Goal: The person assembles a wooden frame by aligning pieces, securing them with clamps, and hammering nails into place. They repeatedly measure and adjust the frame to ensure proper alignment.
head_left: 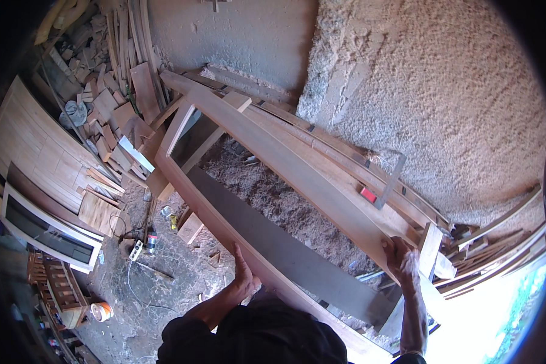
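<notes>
Dark shirt (255, 337), nearest. Wooden frame (212, 222), centre: our left grip (244, 278) against its near rail, closure unclear; our right grip (401, 258) clasps its far rail, apparently steadying both sides.

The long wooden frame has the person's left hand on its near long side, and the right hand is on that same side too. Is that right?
Not quite: the right hand is on the far long side of the long wooden frame. The left hand is on the near long side, as you said. The head view shows this.
</notes>
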Demonstrator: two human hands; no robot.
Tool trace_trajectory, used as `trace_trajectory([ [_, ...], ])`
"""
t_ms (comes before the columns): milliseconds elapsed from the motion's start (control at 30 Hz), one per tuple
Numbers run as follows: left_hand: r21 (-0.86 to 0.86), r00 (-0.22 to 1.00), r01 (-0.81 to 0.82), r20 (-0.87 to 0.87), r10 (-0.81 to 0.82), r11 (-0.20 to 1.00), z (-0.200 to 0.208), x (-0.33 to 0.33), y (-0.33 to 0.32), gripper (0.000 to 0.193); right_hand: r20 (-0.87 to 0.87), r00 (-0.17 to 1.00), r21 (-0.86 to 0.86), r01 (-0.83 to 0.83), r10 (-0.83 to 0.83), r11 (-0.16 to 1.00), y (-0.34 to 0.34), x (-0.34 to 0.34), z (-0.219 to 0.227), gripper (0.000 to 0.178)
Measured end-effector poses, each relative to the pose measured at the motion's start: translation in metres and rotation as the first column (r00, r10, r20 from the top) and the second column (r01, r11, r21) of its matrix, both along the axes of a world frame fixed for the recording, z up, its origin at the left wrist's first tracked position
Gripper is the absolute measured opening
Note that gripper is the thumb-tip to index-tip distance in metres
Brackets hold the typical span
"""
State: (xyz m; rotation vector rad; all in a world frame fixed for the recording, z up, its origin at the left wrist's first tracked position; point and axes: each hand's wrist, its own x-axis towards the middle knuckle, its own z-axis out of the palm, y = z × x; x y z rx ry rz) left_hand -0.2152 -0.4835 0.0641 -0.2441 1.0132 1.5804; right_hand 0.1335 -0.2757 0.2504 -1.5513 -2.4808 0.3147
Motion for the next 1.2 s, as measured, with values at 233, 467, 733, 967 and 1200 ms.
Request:
trace_trajectory([
  [233,0.082,0.993,0.028,-0.115,-0.019,0.996,0.016,0.016,-0.019,0.113,-0.221,0.962,0.137,0.196,-0.163,0.971,-0.145,0.032,0.066,0.028],
  [467,0.249,0.975,0.105,-0.215,-0.051,0.963,0.068,0.034,-0.047,0.112,-0.191,0.962,0.081,0.215,-0.196,0.973,-0.270,0.060,0.106,0.050],
  [733,0.319,0.944,0.191,-0.320,-0.084,0.928,0.161,0.052,-0.071,0.111,-0.395,0.907,0.170,0.228,-0.146,0.959,-0.330,0.077,0.118,0.079],
  [967,0.439,0.809,0.094,-0.557,0.188,0.894,0.234,0.047,-0.056,0.089,-0.692,0.722,0.399,0.418,-0.032,0.816,-0.345,0.083,0.095,0.077],
  [1200,0.461,0.560,0.232,-0.784,0.270,0.857,0.318,0.046,-0.052,0.107,-0.873,0.475,0.288,0.681,-0.107,0.673,-0.329,0.072,0.051,0.075],
])
